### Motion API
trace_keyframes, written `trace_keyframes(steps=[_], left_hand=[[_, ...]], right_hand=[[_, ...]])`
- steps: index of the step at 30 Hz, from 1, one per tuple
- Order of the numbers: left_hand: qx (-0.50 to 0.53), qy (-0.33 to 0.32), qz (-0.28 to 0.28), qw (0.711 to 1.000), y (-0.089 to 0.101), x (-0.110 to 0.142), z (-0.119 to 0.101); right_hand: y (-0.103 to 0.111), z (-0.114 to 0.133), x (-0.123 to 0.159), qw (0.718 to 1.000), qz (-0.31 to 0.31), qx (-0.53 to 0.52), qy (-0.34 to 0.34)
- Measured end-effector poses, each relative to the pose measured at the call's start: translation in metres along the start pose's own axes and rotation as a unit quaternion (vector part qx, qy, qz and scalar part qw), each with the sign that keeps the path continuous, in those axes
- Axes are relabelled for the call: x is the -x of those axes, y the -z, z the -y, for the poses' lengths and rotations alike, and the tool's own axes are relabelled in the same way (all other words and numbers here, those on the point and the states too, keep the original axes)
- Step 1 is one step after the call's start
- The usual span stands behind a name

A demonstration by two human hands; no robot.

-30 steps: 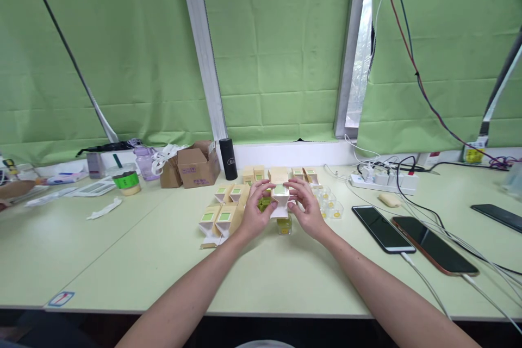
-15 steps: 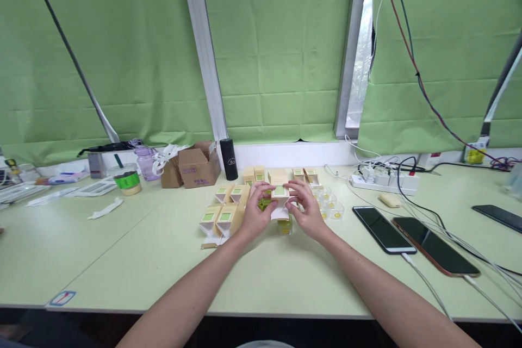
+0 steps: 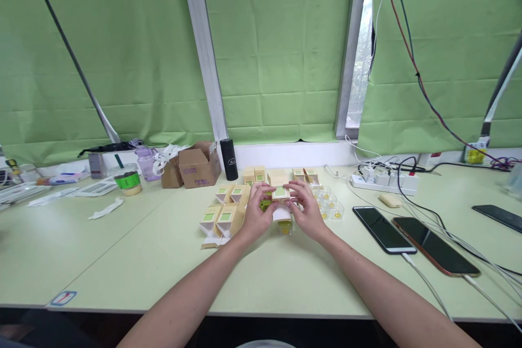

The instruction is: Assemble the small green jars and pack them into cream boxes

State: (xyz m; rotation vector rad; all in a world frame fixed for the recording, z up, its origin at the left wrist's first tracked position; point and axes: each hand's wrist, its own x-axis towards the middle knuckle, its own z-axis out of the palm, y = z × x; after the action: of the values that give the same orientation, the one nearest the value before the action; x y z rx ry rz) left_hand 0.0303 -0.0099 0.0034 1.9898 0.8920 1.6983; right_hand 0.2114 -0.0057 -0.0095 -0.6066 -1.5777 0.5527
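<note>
Between my two hands is a small cream paper box (image 3: 280, 193) with a green window and a white flap hanging down toward me. My left hand (image 3: 259, 209) grips its left side, thumb low and fingers at the top. On the opposite side, my right hand (image 3: 305, 209) pinches it the same way. Just below the flap, a clear cup with yellow-green contents (image 3: 285, 227) rests on the table. Several similar cream boxes (image 3: 226, 217) with open flaps stand left of my left hand. Clear cups with yellow bits (image 3: 335, 211) sit right of my right hand.
Behind stand more cream boxes (image 3: 253, 175), a black cylinder (image 3: 229, 160) and a brown carton (image 3: 199, 166). On the right lie two phones (image 3: 383, 230) with charging cables and a white power strip (image 3: 385, 182). A green-banded cup (image 3: 128, 180) and a purple bottle (image 3: 147, 163) are at left.
The box in my hands has tilted slightly, so its green-window face looks flatter and its flap shows more. Both hands stay in nearly the same place.
</note>
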Motion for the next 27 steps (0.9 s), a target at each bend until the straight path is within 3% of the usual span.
trace_keyframes(steps=[14, 24, 27], left_hand=[[-0.012, 0.007, 0.014, 1.0, 0.0, 0.003, -0.004], [0.032, -0.032, 0.151, 0.987, 0.012, 0.0, -0.001], [0.03, -0.028, 0.168, 0.985, 0.011, 0.001, 0.0]], right_hand=[[0.0, -0.001, -0.001, 1.0, -0.003, 0.01, -0.001], [0.005, -0.002, -0.004, 0.999, -0.039, -0.003, -0.009], [0.005, -0.001, -0.004, 0.999, -0.045, -0.004, -0.009]])
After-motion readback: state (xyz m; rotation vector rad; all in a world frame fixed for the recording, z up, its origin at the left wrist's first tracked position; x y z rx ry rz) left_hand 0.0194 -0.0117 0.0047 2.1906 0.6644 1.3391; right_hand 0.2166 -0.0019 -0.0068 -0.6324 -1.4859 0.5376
